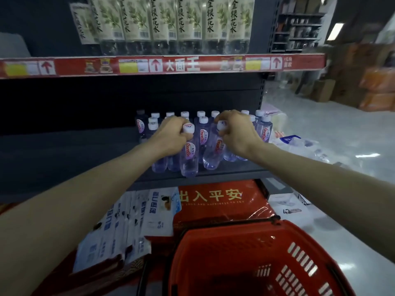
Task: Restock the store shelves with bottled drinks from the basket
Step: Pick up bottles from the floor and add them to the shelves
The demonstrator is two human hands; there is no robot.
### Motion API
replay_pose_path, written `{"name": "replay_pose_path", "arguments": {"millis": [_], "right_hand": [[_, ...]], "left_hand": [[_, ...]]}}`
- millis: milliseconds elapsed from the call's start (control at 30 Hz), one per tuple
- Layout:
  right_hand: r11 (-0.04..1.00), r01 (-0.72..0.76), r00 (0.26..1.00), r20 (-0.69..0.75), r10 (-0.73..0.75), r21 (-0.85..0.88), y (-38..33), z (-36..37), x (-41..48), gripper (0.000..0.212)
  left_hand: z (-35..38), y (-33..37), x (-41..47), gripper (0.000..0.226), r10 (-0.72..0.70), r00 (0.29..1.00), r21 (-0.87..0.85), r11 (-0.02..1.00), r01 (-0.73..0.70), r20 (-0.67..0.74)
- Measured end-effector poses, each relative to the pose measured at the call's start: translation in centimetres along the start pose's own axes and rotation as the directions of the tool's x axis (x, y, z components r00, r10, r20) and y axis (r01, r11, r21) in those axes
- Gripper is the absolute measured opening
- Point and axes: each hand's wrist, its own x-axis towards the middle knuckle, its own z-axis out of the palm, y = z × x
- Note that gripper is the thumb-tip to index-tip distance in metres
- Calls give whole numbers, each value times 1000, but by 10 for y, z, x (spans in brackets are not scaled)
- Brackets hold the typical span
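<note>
Small bottles (203, 135) stood on middle shelf (64, 157), right end — tall bottles (162, 24) on upper shelf (70, 67); basket (215, 263) before the shelves, lower down.

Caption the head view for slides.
Left hand grips one clear white-capped water bottle, right hand another, at the dark shelf, red plastic basket below.

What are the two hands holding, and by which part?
Left hand: upright clear plastic bottle, gripped at the neck below its white cap. Right hand: tilted clear plastic bottle, around cap and neck.
</note>
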Motion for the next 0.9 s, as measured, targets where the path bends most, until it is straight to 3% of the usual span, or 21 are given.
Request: {"name": "replay_pose_path", "arguments": {"millis": [167,300,433,500,667,900], "right_hand": [[1000,15,1000,14,-15,-9,10,23,20,34],[999,33,994,104,-29,-38,14,50,35,27],[997,7,992,128,2,-71,16,62,49,30],[998,-8,994,110,15,-61,19,65,53,36],[999,12,999,40,-14,50,32,72,46,48],[981,152,988,-46,-148,124,32,81,17,28]], "left_hand": [[24,-11,26,9,-3,999,-1,1000,3,-45],[48,-22,28,22,39,999,39,999,-38,-9],[57,-27,37,22,-2,998,92,996,8,-63],[59,-25,44,21,-29,996,140,989,42,-90],[64,-25,53,43,-21,997,161,986,32,-72],[68,-32,54,50,20,982,146,989,7,-185]]}}
